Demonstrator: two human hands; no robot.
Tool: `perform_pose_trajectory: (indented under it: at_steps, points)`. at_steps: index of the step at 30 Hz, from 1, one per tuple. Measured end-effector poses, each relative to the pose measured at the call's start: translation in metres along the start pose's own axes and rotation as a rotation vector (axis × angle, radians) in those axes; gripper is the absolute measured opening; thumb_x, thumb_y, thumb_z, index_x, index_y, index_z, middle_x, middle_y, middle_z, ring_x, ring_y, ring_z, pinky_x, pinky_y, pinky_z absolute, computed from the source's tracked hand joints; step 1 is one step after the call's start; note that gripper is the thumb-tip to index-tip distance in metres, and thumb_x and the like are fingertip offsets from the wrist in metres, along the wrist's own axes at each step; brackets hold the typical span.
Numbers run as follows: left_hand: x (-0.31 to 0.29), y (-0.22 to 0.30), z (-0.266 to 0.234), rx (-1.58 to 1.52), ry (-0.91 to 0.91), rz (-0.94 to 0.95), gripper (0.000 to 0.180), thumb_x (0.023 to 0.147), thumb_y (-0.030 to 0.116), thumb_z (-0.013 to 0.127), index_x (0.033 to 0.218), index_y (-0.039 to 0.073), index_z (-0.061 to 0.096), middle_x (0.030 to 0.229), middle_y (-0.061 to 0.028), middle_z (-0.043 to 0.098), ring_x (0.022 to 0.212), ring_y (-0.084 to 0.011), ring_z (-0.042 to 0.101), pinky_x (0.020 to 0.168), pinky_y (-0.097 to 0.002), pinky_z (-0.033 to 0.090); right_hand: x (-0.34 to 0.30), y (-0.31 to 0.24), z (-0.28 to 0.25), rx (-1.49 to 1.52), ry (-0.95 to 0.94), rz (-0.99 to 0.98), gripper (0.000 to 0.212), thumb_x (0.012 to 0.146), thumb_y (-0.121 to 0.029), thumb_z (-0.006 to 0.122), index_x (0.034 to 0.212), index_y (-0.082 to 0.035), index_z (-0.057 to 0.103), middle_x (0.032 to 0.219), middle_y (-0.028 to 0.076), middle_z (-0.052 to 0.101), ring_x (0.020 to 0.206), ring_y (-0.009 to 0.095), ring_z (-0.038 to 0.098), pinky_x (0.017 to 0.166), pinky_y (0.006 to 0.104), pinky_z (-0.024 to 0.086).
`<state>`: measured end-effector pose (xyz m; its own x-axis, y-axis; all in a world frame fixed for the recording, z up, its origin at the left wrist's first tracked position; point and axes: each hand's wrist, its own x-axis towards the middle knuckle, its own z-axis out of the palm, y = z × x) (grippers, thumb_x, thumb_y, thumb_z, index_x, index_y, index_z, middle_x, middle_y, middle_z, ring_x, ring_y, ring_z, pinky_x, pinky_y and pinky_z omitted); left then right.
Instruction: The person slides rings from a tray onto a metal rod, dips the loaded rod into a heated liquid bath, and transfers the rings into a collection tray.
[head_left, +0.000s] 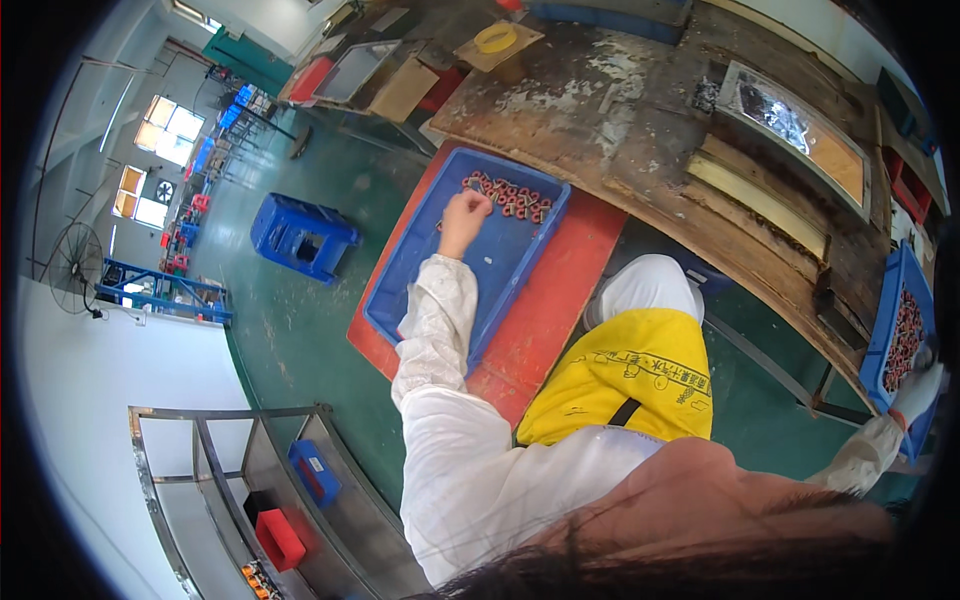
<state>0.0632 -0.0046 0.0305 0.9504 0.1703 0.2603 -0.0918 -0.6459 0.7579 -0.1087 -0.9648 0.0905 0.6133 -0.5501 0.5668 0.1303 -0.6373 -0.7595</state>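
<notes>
My left hand [465, 217], bare with a white sleeve, is over a shallow blue tray [415, 262]. Its fingers are closed in a pinch beside a cluster of small red-and-metal parts [515, 200] at the tray's far end. Whatever may be between the fingertips is too small to make out. At the far right, my right hand [918, 390] wears a pale glove. It reaches in at the near end of a blue bin [881, 340] filled with many similar small red parts [906, 335]. Its fingers are blurred and partly hidden.
The tray rests on a red board [520, 370] beside a worn wooden bench [560, 110]. On the bench lie a framed glossy panel [795, 135] and a yellow tape roll [495, 38]. A blue stool [305, 237] stands on the green floor, and a metal rack [330, 520] stands lower left.
</notes>
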Motion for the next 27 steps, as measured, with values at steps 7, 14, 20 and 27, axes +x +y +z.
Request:
perform_pose_trajectory:
  at_steps: [7, 14, 20, 27]
  points:
    - [-0.028, -0.02, 0.034, 0.085, -0.074, 0.077, 0.011, 0.072, 0.003, 0.064, 0.083, 0.004, 0.065, 0.074, -0.0114, 0.064, 0.07, -0.024, 0.062, 0.064, -0.0332, 0.049, -0.125, -0.32, 0.282, 0.693, -0.371, 0.495, 0.028, 0.095, -0.02, 0.045, 0.114, -0.003, 0.058, 0.091, -0.002, 0.059, 0.057, 0.0, 0.04, 0.049, 0.0129, 0.03]
    - [-0.029, -0.029, 0.049, -0.012, -0.188, 0.046, 0.023, 0.069, 0.005, 0.067, 0.09, 0.013, 0.066, 0.085, -0.0133, 0.053, 0.084, -0.0271, 0.054, 0.077, -0.0371, 0.044, -0.241, -0.395, 0.394, 0.721, -0.734, 0.538, 0.025, 0.092, -0.019, 0.051, 0.111, -0.005, 0.056, 0.085, 0.002, 0.064, 0.05, 0.002, 0.043, 0.044, 0.0158, 0.032]
    - [-0.03, -0.018, 0.042, 0.053, -0.333, 0.017, 0.029, 0.066, 0.019, 0.074, 0.091, 0.009, 0.061, 0.088, -0.0124, 0.052, 0.086, -0.0283, 0.05, 0.077, -0.0353, 0.042, -0.286, -0.412, 0.454, 0.885, -0.851, 0.622, 0.026, 0.092, -0.021, 0.051, 0.112, -0.004, 0.053, 0.089, 0.004, 0.064, 0.05, 0.002, 0.043, 0.044, 0.0173, 0.033]
    - [-0.037, -0.018, 0.052, 0.252, -0.284, 0.091, 0.036, 0.066, 0.021, 0.074, 0.089, 0.004, 0.053, 0.098, -0.015, 0.051, 0.096, -0.0342, 0.049, 0.081, -0.0412, 0.042, -0.316, -0.396, 0.484, 0.907, -0.909, 0.72, 0.027, 0.092, -0.021, 0.051, 0.112, -0.003, 0.053, 0.089, 0.006, 0.064, 0.051, 0.002, 0.044, 0.045, 0.0165, 0.034]
